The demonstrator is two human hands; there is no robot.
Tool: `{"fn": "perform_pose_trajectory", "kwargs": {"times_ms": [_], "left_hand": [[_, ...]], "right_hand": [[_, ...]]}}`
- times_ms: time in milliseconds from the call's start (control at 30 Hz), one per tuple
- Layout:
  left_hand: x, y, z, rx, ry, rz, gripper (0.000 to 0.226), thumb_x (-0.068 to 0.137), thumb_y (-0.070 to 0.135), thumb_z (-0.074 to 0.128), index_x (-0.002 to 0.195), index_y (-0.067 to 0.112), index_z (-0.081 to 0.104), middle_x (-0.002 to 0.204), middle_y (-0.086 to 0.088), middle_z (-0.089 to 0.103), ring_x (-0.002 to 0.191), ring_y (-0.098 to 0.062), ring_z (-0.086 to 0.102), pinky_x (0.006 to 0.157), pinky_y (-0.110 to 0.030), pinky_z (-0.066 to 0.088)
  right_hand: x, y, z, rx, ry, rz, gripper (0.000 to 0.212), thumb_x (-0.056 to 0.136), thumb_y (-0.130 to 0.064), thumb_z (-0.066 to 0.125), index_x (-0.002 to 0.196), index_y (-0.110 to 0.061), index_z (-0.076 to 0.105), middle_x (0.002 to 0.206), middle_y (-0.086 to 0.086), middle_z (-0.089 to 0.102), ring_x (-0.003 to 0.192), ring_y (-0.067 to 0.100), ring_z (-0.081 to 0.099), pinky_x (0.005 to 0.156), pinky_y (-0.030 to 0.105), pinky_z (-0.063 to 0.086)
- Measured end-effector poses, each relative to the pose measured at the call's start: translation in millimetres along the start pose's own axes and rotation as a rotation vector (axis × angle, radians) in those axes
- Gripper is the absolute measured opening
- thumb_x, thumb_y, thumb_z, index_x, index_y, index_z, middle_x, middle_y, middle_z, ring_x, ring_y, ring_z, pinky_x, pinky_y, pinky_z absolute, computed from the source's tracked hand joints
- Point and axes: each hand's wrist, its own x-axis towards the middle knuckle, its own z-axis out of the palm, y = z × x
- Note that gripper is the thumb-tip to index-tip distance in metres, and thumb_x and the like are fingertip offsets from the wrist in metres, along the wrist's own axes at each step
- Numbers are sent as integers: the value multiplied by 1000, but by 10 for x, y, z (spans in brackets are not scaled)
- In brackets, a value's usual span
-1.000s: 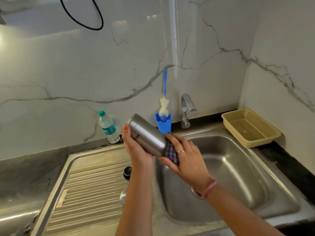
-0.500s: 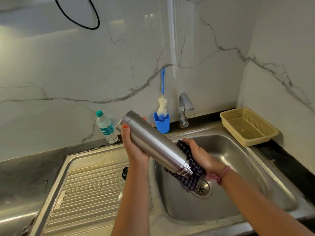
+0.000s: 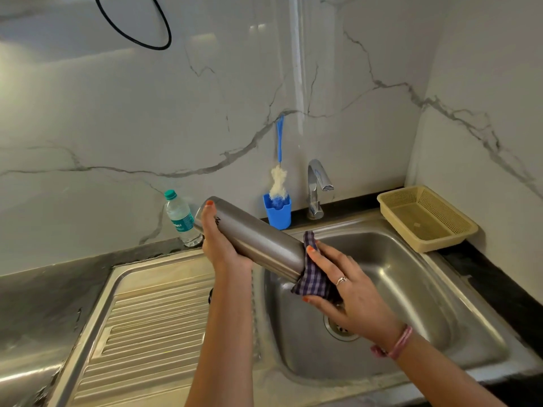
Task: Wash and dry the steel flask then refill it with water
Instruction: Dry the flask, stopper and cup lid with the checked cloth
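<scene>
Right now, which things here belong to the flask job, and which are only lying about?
In use: steel flask, checked cloth, left hand, right hand, tap, sink.
Lying about: plastic water bottle, bottle brush, blue holder, yellow basket.

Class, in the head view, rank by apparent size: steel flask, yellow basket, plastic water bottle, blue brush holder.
1. Steel flask, though it is nearest the camera.
2. Yellow basket.
3. Plastic water bottle.
4. Blue brush holder.
</scene>
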Motion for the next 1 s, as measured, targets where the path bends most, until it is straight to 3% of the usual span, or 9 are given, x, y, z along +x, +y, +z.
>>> {"fn": "perform_pose_trajectory", "kwargs": {"times_ms": [167,300,400,533,600,667,733,900,1000], "left_hand": [[-7,-25,26,23,-31,-5,38,75,49,75,103,30,58,103,-3,67,97,-23,66,87,-44,57],[-39,-18,10,1,-277,96,44,75,51,71,107,23,62,94,-6,69,87,-22,68,76,-36,59],[0,-11,10,-135,-579,169,69,69,56,75,119,12,58,103,-7,64,90,-21,65,73,-32,57],[23,2,31,-45,-530,149,66,82,66,59,119,12,59,103,-4,70,92,-19,68,73,-31,58],[-61,-37,70,121,-391,69,84,67,72,71,126,15,56,109,-9,70,95,-23,69,77,-36,59],[-135,-91,105,179,-267,37,103,50,57,88,135,17,46,117,-10,64,99,-24,67,74,-37,59],[-142,-144,106,166,-213,37,95,55,39,88,137,18,44,113,-9,64,95,-22,66,64,-31,59],[-75,-211,-22,-6,-635,36,51,61,46,83,105,22,74,96,0,74,87,-17,69,72,-32,59],[-52,-205,-7,29,-651,20,67,53,53,86,111,23,73,104,-3,73,93,-19,69,77,-35,59]], "right_hand": [[192,-85,-128,100,-232,252,104,78,-54,69,148,-43,-7,140,-19,18,114,-4,39,102,18,39],[289,-59,-153,591,-310,436,75,71,-25,84,126,-44,37,116,-18,57,97,2,63,76,11,51],[300,-54,-197,898,-405,536,53,70,-1,81,112,-23,59,95,2,73,87,17,71,75,29,56],[265,-119,-142,817,-321,525,48,70,-5,80,110,-22,60,95,2,71,87,16,70,77,30,56],[236,-163,-61,572,-189,497,55,67,-19,81,114,-25,53,97,-8,65,88,12,66,78,26,54],[246,-202,-25,263,-64,456,69,68,-32,78,127,-30,42,98,-17,57,85,5,59,76,19,51],[271,-182,-29,141,-50,434,71,69,-37,75,130,-32,38,97,-17,54,80,3,56,72,15,46],[235,-2,-103,742,-380,518,59,61,-27,82,113,-30,55,102,-2,69,91,14,70,81,32,57],[232,-47,-101,685,-279,510,53,65,-22,82,110,-31,54,101,-5,65,91,10,67,78,20,53]]}}
